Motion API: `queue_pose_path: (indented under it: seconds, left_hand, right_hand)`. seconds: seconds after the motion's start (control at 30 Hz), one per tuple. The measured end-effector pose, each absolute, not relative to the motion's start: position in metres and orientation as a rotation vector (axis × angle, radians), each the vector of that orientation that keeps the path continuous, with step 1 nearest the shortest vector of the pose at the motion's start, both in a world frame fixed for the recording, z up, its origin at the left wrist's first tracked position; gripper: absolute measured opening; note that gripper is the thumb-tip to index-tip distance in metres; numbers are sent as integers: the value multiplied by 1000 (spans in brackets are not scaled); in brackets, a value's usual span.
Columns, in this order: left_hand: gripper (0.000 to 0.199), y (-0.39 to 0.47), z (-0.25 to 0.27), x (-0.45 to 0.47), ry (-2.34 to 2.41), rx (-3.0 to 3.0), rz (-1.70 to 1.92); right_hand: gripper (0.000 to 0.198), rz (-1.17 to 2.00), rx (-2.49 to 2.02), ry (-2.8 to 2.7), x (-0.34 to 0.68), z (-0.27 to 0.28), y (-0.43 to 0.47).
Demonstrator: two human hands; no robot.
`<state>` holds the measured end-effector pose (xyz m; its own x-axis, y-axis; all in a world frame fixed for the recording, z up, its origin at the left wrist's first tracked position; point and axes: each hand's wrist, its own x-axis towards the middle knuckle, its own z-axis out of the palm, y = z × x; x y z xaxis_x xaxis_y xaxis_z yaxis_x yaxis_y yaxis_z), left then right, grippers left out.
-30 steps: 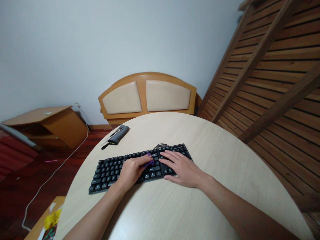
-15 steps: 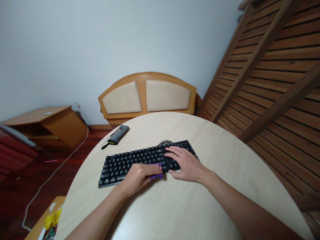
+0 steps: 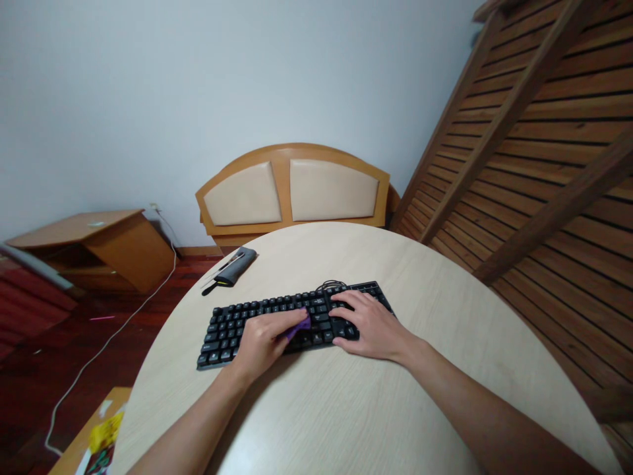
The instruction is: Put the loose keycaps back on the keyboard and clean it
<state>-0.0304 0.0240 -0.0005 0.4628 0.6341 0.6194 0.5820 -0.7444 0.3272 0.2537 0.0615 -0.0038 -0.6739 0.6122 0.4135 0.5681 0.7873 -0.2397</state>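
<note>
A black computer keyboard (image 3: 225, 333) lies on the round, pale wood table (image 3: 346, 409). My left hand (image 3: 264, 340) is closed on a purple cloth (image 3: 299, 326) over the keyboard's middle keys. The cloth is bunched under the fingers, and part of it is hidden by them. On the keyboard's right end rests my right hand (image 3: 370, 326), its fingers spread over the keys and its thumb at the near edge. Behind the keyboard a coiled black cable (image 3: 330, 285) shows.
A grey pouch (image 3: 237, 265) with thin tools on it lies at the table's left rear. Beyond the table stands a headboard (image 3: 291, 188) with cream panels. Slatted wood (image 3: 534, 165) leans at the right. A low cabinet (image 3: 119, 254) and a white cord (image 3: 119, 328) are at the left.
My left hand has moved the cloth away from the keyboard's near edge, up and slightly left onto the middle keys. My right hand stays on the right end.
</note>
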Motion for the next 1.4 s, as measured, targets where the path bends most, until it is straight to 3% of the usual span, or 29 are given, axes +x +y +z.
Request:
queue_pose_path:
  seconds: [0.13,0.27,0.5,0.93,1.23,1.4]
  left_hand:
    - [35,32,-3,-44,1679,2419,1280]
    - [33,38,-4,-47,1996,2283,1112]
    - [39,39,-8,-42,1695,2428,792]
    - [35,30,-11,-31,1170,2575,783]
    - [29,20,4,-20,832,2582,733]
    - [36,24,1,-30,1067,2652,950]
  right_hand:
    - [36,131,-870,-2494,252,1,58]
    - [35,136,-879,-2495,250,2,55]
    - [35,137,-892,-2483,248,2,54]
    - [38,127,-965,-2461,253,-2,61]
    - [30,96,-1032,-2439,259,3,63]
    - [23,80,-1063,-2419,259,6,62]
